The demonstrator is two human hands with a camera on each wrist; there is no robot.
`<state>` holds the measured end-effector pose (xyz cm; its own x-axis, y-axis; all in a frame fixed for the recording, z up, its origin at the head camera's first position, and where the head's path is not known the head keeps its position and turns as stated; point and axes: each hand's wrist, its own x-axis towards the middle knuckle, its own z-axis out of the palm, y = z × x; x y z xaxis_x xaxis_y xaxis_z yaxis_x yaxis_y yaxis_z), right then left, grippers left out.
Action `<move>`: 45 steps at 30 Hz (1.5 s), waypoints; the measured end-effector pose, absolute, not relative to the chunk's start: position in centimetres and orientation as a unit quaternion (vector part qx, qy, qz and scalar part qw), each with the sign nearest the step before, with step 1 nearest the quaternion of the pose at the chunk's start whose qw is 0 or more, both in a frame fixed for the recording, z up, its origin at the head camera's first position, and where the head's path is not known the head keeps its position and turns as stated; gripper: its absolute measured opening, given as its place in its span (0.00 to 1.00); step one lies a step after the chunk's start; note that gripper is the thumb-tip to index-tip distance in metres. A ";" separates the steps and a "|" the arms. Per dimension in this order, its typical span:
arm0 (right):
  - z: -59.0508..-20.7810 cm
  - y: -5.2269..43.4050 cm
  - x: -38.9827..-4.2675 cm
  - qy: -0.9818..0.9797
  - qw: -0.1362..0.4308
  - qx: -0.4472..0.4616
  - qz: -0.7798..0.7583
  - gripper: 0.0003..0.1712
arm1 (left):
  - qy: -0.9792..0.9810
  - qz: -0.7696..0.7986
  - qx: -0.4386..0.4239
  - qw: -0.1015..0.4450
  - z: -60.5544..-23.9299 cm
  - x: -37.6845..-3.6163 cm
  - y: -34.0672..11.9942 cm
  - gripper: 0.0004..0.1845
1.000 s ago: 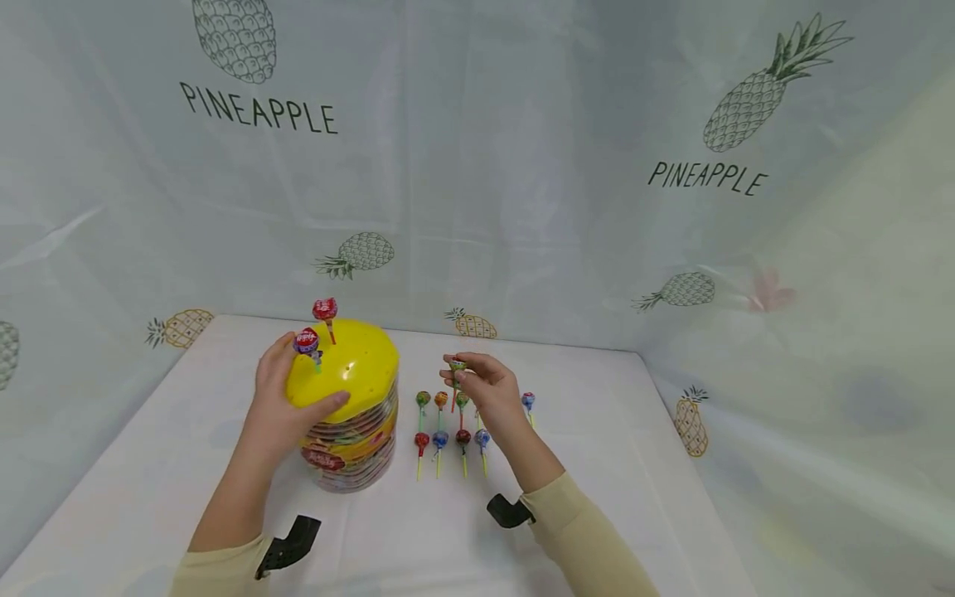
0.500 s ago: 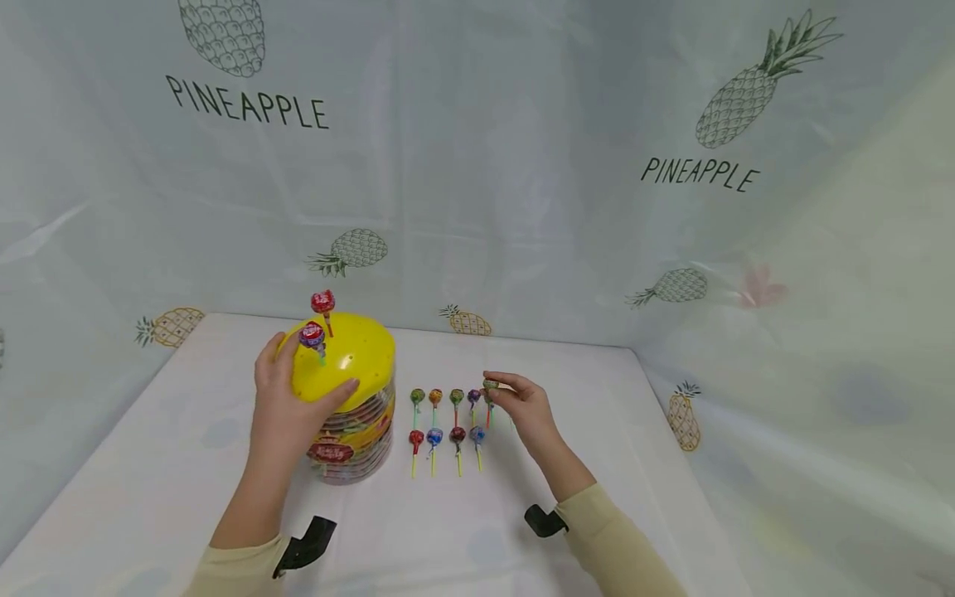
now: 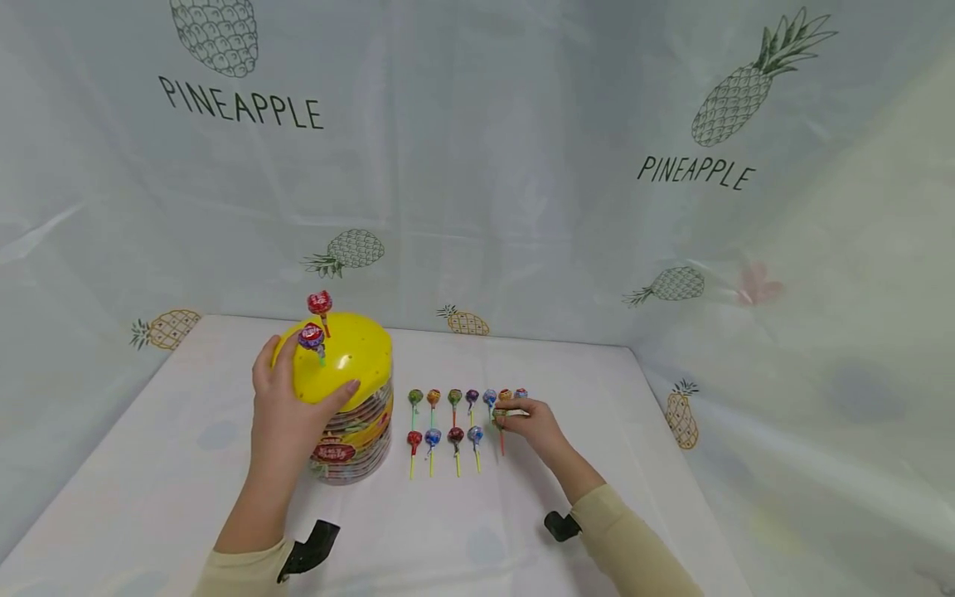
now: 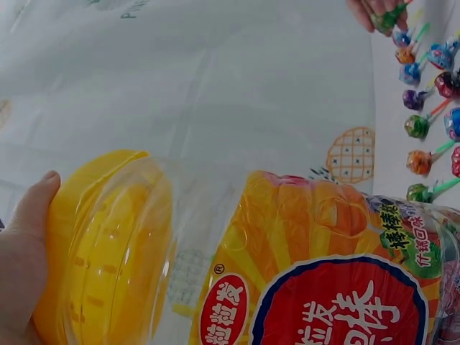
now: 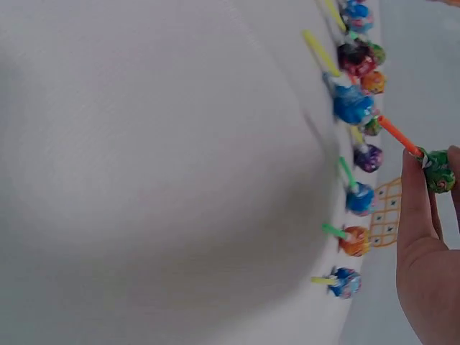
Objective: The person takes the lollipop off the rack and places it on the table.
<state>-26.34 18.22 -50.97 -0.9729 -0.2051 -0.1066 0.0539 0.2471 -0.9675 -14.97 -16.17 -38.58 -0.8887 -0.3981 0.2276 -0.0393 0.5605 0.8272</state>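
Observation:
My left hand (image 3: 279,414) grips the domed yellow lid (image 3: 354,352) of a ribbed clear plastic lollipop jar (image 3: 351,452), thumb on the near side. Two lollipops stick up from the lid, a red one (image 3: 319,303) and a purple-red one (image 3: 312,337). The left wrist view shows the jar's orange label (image 4: 287,223). My right hand (image 3: 535,427) pinches a green-wrapped lollipop (image 5: 437,171) by its head. Its orange-red stick (image 3: 502,444) points down toward the table, just right of a short row of lollipops. In the head view, my fingers partly cover its head.
Several lollipops lie in two rows on the white table: a longer back row (image 3: 455,398) and a shorter front row (image 3: 456,435). A pineapple-printed white sheet (image 3: 485,166) rises behind and beside the table.
My right hand has carried the green lollipop rightward and lowered it toward the front row's right end. The left hand stays on the lid; the head view has shifted slightly.

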 end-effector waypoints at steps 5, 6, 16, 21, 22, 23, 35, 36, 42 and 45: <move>-52.1 18.3 -26.6 0.796 0.118 -0.055 -0.591 0.16 | -0.860 -0.453 0.126 0.199 -38.5 -15.0 -16.2 0.53; -52.3 18.3 -26.7 0.802 0.120 -0.055 -0.583 0.16 | -0.859 -0.455 0.126 0.196 -38.5 -15.0 -16.2 0.53; -53.4 18.4 -27.0 0.850 0.127 -0.060 -0.508 0.14 | -0.871 -0.474 0.064 0.112 -37.3 -14.7 -17.8 0.56; -53.4 18.3 -26.8 0.854 0.125 -0.063 -0.502 0.14 | -0.875 -0.470 0.019 0.109 -36.7 -14.7 -19.1 0.54; -53.5 18.3 -26.8 0.856 0.125 -0.061 -0.497 0.14 | -0.876 -0.469 0.014 0.111 -36.7 -14.7 -19.3 0.53; -53.6 18.3 -26.8 0.858 0.124 -0.059 -0.494 0.14 | -0.876 -0.470 0.009 0.112 -36.7 -14.8 -19.5 0.53; -54.8 17.8 -26.9 0.884 0.085 -0.057 -0.455 0.15 | -0.872 -0.479 -0.022 0.100 -36.4 -16.6 -20.9 0.51; -54.8 17.7 -26.9 0.885 0.086 -0.056 -0.454 0.16 | -0.874 -0.476 -0.023 0.095 -36.5 -16.7 -21.0 0.52; -54.8 17.6 -27.0 0.887 0.098 -0.040 -0.450 0.16 | -0.881 -0.465 -0.022 0.084 -36.9 -17.0 -21.1 0.53; -54.8 17.6 -27.1 0.886 0.101 -0.044 -0.450 0.16 | -0.882 -0.464 -0.019 0.087 -37.0 -16.8 -21.0 0.53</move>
<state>-27.08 17.65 -54.83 -0.9757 -0.1694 -0.1388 0.0119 0.5918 -0.8060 -16.85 -21.02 -36.97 -0.9841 -0.0474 0.1710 0.1141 0.5694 0.8141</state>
